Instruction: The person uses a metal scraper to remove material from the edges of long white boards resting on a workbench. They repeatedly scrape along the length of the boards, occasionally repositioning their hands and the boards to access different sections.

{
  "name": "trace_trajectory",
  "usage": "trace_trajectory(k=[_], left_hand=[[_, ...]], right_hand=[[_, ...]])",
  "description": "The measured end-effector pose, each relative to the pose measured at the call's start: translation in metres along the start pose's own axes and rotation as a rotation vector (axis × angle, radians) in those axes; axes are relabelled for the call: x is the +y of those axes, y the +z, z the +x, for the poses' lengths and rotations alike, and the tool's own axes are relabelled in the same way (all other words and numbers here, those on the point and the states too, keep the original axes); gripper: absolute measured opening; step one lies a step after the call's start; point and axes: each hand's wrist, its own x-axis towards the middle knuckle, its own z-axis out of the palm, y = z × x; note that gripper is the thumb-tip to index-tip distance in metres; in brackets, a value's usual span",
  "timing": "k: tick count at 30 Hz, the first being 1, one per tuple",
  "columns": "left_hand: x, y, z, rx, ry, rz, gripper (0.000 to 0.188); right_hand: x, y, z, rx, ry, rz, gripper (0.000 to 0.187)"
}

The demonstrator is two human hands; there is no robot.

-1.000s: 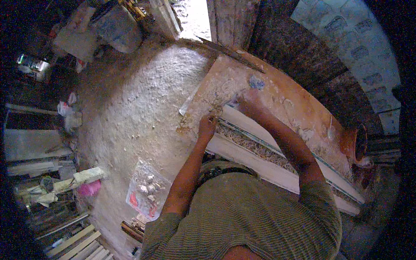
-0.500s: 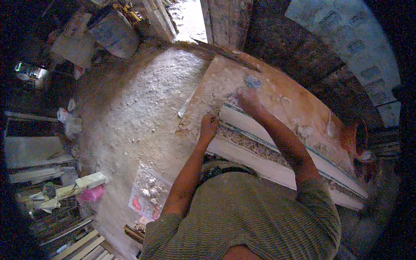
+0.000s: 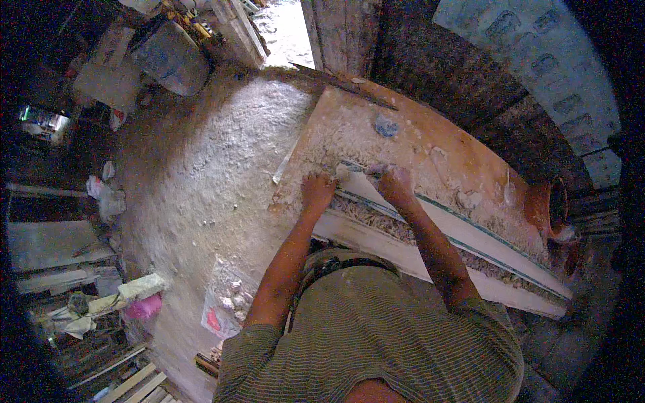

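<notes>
A long white strip with teal edges [image 3: 463, 218] lies aslant on the worktable, running from my hands toward the lower right. My left hand [image 3: 318, 191] is closed at the strip's far left end, its fingers curled downward; what they grip is hidden. Over the strip's upper edge, my right hand [image 3: 392, 183] is closed, with whitish smears on its fingers; anything held in it is too small to make out. Rough crumbly material [image 3: 376, 216] fills the gap between this strip and a second pale board [image 3: 366, 236] nearer my body. A blue crumpled lump [image 3: 385, 125] lies beyond my right hand.
The orange-brown worktable [image 3: 430, 124] is spattered with pale residue. A clay-coloured pot [image 3: 556, 207] stands at its right end. On the dusty floor [image 3: 201, 168] lies a plastic sheet with white chunks [image 3: 228, 299]. Wooden slats [image 3: 131, 386] lie lower left; a large bucket [image 3: 171, 57] stands upper left.
My right hand has come back toward me from beside the blue lump to the strip's upper edge. My left hand stays at the strip's end, its fingers turned slightly.
</notes>
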Motion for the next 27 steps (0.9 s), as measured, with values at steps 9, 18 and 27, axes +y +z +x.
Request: trace_trajectory(k=[9,18,27], left_hand=[[-0.088,0.104,0.034,0.191,-0.006,0.241,0.042],[-0.083,0.060,0.009,0.142,0.221,0.094,0.041],[-0.040,0.028,-0.010,0.101,-0.053,-0.508,0.033]], right_hand=[[0.002,0.085,0.069,-0.005,-0.222,0.033,0.021],[0.010,0.085,0.138,-0.068,-0.553,-0.396,0.016],[-0.017,0.026,0.123,-0.122,-0.296,-0.267,0.018]])
